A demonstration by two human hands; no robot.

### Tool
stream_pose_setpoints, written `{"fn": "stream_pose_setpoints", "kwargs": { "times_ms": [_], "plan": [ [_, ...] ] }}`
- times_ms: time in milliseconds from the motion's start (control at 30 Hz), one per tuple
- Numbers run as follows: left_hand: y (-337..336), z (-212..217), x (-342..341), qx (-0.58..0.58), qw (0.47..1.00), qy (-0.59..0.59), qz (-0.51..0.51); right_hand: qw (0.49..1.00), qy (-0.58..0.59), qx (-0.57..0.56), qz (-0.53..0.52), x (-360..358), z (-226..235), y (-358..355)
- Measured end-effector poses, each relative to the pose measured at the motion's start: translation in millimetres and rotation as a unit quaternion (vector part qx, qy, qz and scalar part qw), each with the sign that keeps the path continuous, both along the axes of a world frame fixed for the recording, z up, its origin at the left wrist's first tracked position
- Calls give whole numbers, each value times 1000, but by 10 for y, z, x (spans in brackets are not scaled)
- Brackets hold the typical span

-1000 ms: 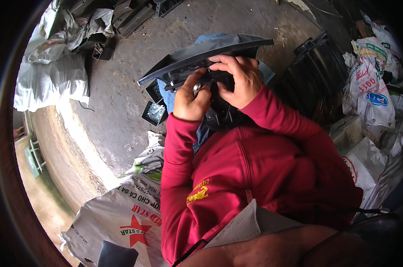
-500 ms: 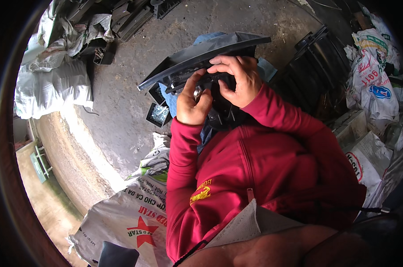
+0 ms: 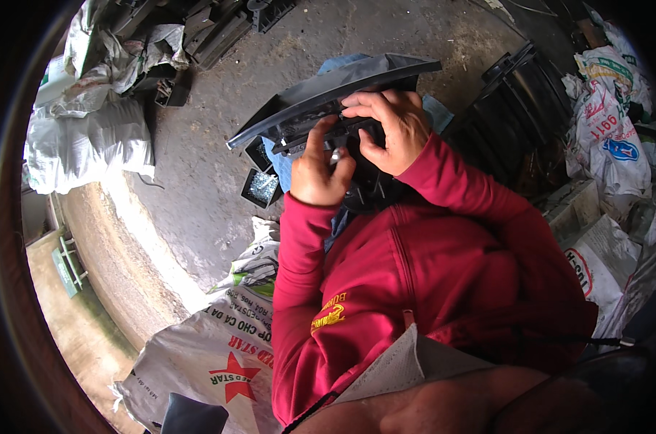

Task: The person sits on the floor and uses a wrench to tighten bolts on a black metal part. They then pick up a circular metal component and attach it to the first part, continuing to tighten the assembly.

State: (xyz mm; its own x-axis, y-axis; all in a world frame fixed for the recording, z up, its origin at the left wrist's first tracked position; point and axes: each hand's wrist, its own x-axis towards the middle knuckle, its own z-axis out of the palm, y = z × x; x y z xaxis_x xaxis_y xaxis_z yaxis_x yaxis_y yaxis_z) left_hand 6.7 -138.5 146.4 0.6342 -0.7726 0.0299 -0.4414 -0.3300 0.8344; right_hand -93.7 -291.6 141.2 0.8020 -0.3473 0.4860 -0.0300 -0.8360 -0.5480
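A large black plastic part (image 3: 364,76), wide with a raised rim, lies tilted across my lap. My right hand (image 3: 394,132) is closed over its near edge, fingers on top and thumb below. Just left of it, my left hand (image 3: 320,172) has its index finger against the part's near side and its thumb raised. Between that thumb and finger shows a small shiny metal piece (image 3: 336,155); its kind is too small to make out. To the left of the part stands a small black box (image 3: 261,188) holding several tiny silvery metal pieces. Another black box (image 3: 257,153) is partly hidden behind it.
Stacked black plastic parts (image 3: 512,108) stand on the floor at right, beside white printed sacks (image 3: 610,137). White plastic bags (image 3: 89,145) lie at the left. A printed sack (image 3: 197,354) spreads at the lower left. More black parts (image 3: 216,32) lie at the far left.
My left index finger and thumb have shifted slightly to the right along the part's near side. My right hand keeps nearly the same place, and the black part has hardly moved.
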Motion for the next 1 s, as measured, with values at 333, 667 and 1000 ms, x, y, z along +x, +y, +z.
{"fn": "stream_pose_setpoints", "kwargs": {
  "times_ms": [333,667,1000],
  "plan": [
    [-41,20,-31,32,988,-149,3,1000,-5,-1,-8,44,-13,-13],
    [-9,40,35,77,980,-182,3,1000,-18,0,-16,43,-48,-21],
    [10,-39,110,29,978,-206,15,1000,-25,-2,-9,46,-52,-22]
  ]
}}
